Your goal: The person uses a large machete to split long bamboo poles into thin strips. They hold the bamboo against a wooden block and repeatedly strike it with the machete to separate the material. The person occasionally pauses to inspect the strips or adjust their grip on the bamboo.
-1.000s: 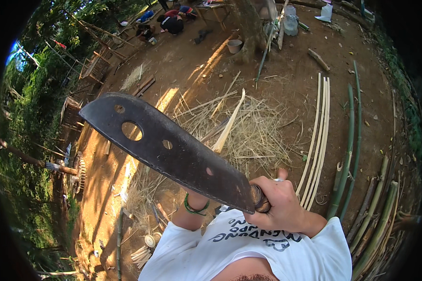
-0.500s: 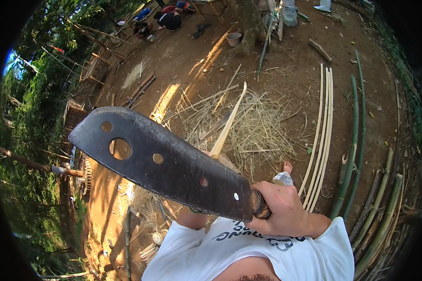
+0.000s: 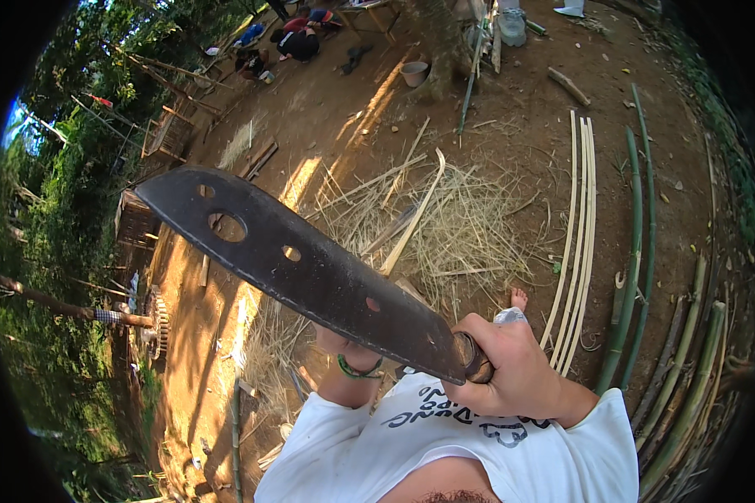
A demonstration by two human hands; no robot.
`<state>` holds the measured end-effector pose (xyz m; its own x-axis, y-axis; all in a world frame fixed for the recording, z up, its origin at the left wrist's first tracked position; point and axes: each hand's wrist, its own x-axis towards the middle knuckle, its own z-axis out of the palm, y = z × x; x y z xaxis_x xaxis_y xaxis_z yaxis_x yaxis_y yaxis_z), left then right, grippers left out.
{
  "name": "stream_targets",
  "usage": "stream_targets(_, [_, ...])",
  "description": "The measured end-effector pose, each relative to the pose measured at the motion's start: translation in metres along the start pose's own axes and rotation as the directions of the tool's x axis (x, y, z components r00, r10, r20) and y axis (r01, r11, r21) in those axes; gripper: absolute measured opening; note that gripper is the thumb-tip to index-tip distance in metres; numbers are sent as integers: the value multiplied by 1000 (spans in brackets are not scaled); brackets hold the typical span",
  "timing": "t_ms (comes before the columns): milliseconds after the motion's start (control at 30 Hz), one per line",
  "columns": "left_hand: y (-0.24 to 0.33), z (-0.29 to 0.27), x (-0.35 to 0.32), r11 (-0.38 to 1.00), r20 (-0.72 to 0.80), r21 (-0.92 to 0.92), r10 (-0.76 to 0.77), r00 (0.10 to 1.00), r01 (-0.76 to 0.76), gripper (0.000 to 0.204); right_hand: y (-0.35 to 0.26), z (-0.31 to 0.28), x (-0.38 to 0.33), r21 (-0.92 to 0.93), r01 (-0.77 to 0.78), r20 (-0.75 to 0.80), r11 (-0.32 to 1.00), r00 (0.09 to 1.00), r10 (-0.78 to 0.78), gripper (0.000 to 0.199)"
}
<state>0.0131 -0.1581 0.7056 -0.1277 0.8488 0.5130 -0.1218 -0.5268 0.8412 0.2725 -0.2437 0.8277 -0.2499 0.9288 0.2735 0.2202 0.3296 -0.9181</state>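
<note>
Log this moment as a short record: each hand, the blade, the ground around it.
right hand: closed around the handle of the big knife
big knife: broad dark blade with holes, raised, pointing up and left
left hand: mostly hidden behind the blade; green wristband shows
bamboo strip: pale, rising from behind the blade
ground: pile of dry shavings, pale split slats, green bamboo poles

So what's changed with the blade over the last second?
The blade has swung up and right across the view, its tip rising. The right hand stays clenched on the handle. The left hand is hidden behind the blade, only its wrist showing. The bamboo strip has not moved.
</note>
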Motion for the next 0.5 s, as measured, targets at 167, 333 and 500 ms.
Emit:
stream_targets(167, [19, 28, 29, 910, 192, 305, 230, 954, -280, 28, -1, 2, -4, 36, -27, -45, 999, 999, 29, 32])
stream_targets(333, [69, 49, 71, 719, 237, 235, 610, 756, -654, 35, 1, 10, -16, 43, -42, -72, 998, 996, 45, 30])
stream_targets(500, [198, 76, 138, -2, 463, 434, 858, 221, -901, 67, -3, 17, -25, 55, -26, -105, 998, 994, 32, 30])
